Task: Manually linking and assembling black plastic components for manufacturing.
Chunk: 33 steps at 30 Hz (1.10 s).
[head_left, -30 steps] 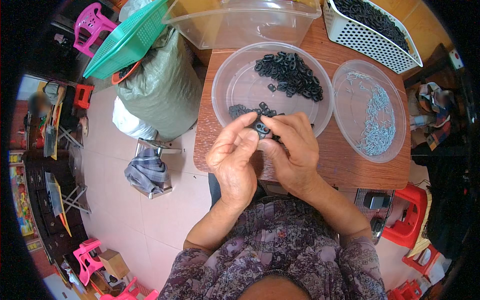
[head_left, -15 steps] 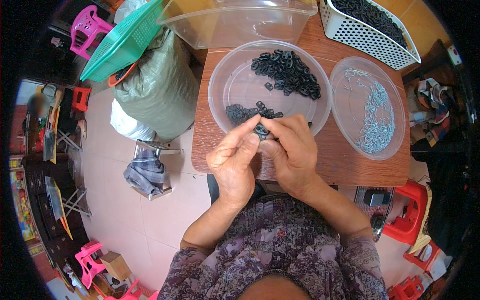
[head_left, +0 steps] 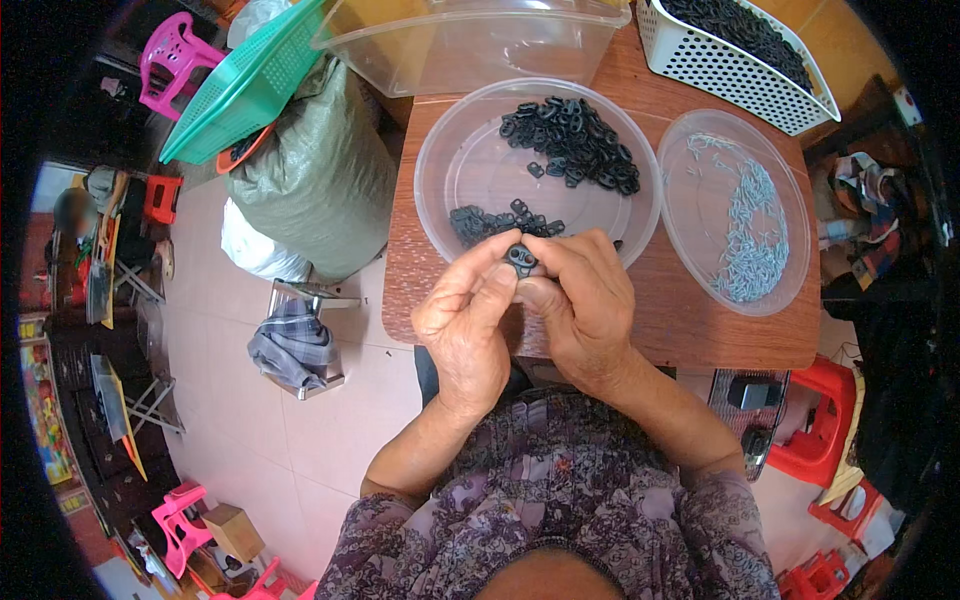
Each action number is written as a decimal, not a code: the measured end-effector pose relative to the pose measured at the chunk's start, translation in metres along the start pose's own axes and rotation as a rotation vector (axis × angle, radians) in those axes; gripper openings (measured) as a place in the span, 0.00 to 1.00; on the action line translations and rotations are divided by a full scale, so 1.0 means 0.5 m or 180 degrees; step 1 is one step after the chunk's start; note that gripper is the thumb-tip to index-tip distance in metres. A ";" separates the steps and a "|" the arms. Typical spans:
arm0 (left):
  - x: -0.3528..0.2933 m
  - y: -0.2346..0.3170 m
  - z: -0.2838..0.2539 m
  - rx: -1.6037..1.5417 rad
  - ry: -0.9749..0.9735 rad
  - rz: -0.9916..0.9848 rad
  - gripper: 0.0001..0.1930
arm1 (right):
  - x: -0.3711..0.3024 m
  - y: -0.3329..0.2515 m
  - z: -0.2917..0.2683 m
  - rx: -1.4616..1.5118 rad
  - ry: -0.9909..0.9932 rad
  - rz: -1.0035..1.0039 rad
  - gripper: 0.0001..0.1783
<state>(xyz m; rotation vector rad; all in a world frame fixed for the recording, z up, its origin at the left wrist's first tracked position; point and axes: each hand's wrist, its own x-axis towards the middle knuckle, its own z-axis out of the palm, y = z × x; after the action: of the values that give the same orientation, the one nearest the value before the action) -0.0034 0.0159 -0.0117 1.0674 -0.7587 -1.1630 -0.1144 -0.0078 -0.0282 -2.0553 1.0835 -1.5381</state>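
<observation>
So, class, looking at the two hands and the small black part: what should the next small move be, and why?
Probably a gentle squeeze on the small black part: the left hand and the right hand both pinch it, one from either side, and its holes are in plain view, so the grip seems ready for light pressure.
</observation>
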 end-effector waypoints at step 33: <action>-0.002 -0.009 -0.009 -0.0239 -0.0255 0.0369 0.17 | 0.002 -0.013 0.000 0.0277 0.0151 0.0054 0.15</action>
<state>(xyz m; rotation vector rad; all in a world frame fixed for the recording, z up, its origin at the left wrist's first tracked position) -0.0009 0.0177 -0.0175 0.9073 -0.8227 -1.1315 -0.1120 -0.0045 -0.0232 -1.9565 1.0294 -1.6042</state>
